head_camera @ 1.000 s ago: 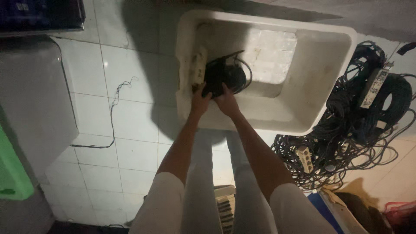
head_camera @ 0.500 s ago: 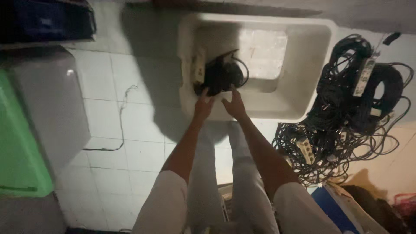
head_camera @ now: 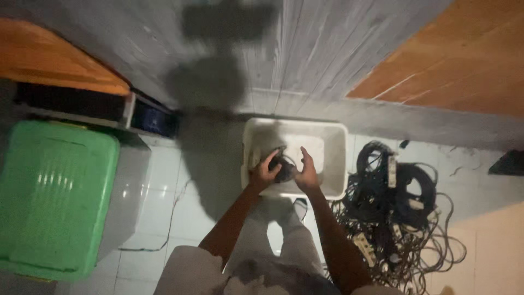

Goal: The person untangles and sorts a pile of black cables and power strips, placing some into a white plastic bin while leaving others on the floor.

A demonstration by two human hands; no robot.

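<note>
Seen from above, a person stands at a white plastic tub [head_camera: 334,143] set on a pale tiled floor [head_camera: 158,186] at the centre of the frame, both arms reaching down over its near rim. The left hand [head_camera: 264,173] is curled around a dark bundle of cable [head_camera: 282,166] that sits just above the tub's near left corner, fingers wrapped over its left side. The right hand [head_camera: 305,172] is held upright just beside the bundle on its right, fingers together and slightly bent, palm turned toward the cable; whether it touches the bundle cannot be told in the dim light. To the right of the tub, a large tangle of black cords with pale power strips [head_camera: 401,210] lies heaped on the floor. At the left edge of the frame sits a green plastic lid [head_camera: 52,194] on a grey container. A grey wall [head_camera: 316,49] and orange wooden panels [head_camera: 458,54] fill the upper part of the frame.
</note>
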